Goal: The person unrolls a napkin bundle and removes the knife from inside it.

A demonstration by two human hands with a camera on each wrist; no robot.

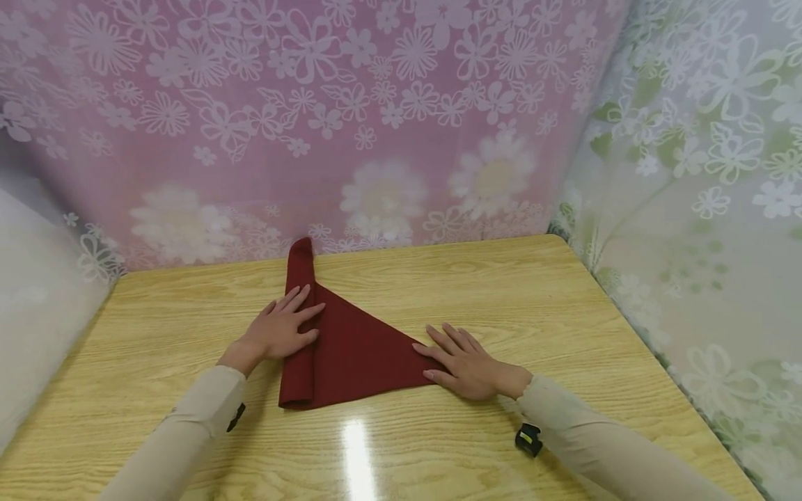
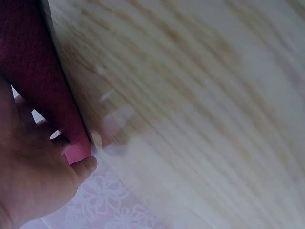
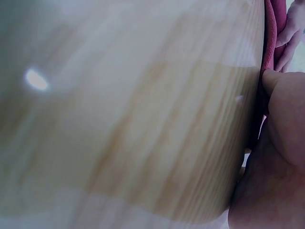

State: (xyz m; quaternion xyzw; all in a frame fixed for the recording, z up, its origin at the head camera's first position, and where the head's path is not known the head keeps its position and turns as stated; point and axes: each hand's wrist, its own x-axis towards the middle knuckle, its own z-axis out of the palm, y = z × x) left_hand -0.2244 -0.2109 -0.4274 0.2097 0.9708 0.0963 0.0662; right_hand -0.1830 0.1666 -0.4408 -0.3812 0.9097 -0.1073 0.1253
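In the head view, the left hand [image 1: 280, 334] lay palm down with its fingers spread across the rolled edge [image 1: 301, 268] of a dark red cloth [image 1: 370, 351], pressing rather than gripping. The right hand [image 1: 466, 365] lay flat too, its fingers extended over the cloth's narrow corner and closed around nothing. Between them the cloth made a flat triangle, wide at the roll and tapering toward the right hand. The roll ran from the near side to the far edge of the wooden table [image 1: 514, 292]; whether its far end was slightly raised could not be told.

The step in hand seemed to be rolling up the cloth, partly done, with the right hand steadying the loose corner. The next move appeared to call for turning the roll evenly toward that corner, keeping the sheet taut so that it did not crease or skew.

Beyond the table hung a pink flowered curtain [image 1: 282, 149], with a pale flowered one [image 1: 689, 243] along the right side.
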